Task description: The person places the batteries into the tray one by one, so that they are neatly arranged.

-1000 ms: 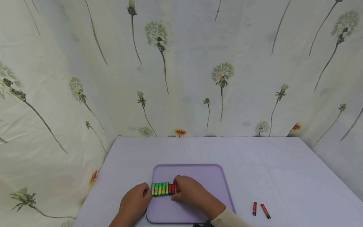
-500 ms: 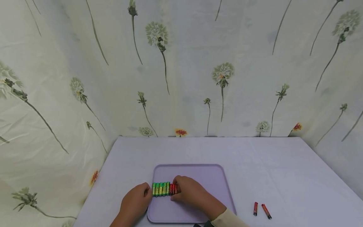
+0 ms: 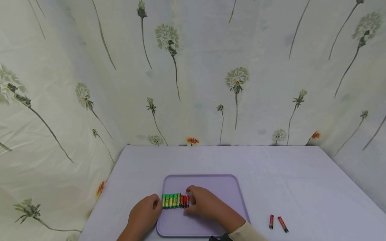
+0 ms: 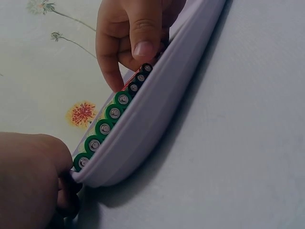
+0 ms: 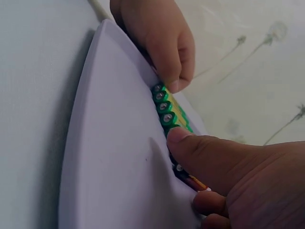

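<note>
A row of several green-and-yellow batteries (image 3: 171, 201) lies side by side on a lilac tray (image 3: 217, 184), starting at its left rim. Three slimmer red-and-black batteries (image 3: 184, 201) continue the row to the right. My left hand (image 3: 143, 214) grips the tray's left rim beside the first green battery, thumb and curled fingers at the edge; part of its grasp is hidden. My right hand (image 3: 208, 206) is at the red end, its thumb and forefinger spread apart near the two ends of the last red battery. In the left wrist view the right thumb (image 4: 144, 45) hangs above the battery ends.
Two loose red batteries, one nearly straight (image 3: 271, 221) and one slanted (image 3: 283, 224), lie on the white-covered table (image 3: 289, 180) right of the tray. A cloth backdrop (image 3: 199, 83) printed with dandelions rises behind and at both sides.
My right hand has loosened from the red batteries and shifted slightly right, uncovering the last one. My left hand stays at the tray rim.
</note>
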Demonstrator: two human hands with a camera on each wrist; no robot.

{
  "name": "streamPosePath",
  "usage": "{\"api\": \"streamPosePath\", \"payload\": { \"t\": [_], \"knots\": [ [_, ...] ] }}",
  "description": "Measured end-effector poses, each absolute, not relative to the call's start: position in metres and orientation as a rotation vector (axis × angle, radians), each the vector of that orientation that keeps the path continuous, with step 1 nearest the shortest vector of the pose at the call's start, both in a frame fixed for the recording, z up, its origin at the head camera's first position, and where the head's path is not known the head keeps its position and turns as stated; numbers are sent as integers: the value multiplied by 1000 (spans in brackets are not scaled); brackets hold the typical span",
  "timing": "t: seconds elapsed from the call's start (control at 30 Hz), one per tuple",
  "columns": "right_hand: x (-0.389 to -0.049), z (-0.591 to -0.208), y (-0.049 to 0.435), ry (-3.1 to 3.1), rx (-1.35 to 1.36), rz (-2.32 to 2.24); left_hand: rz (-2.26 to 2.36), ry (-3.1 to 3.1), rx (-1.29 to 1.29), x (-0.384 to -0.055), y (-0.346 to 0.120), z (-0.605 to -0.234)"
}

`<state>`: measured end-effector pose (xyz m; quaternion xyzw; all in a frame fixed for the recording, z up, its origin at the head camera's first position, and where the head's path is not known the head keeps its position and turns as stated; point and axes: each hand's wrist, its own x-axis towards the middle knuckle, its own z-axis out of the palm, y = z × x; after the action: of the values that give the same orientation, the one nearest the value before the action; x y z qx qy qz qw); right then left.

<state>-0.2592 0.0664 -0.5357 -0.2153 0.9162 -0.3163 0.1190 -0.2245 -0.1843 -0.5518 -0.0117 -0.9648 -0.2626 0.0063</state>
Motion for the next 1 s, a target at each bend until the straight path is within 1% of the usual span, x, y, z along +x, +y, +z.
{"api": "streamPosePath", "payload": {
  "t": [0.63, 0.8, 1.0],
  "knots": [
    [-261, -534, 109, 2736, -608, -884, -822, -3022, -49, -226, -186, -553],
    [-258, -528, 129, 2736, -595, -941, -824, -3036, -36, -226, -186, -552],
    [-251, -522, 165, 2753, -553, -985, -858, -3039, -14, -225, -184, -553]
  ]
}}
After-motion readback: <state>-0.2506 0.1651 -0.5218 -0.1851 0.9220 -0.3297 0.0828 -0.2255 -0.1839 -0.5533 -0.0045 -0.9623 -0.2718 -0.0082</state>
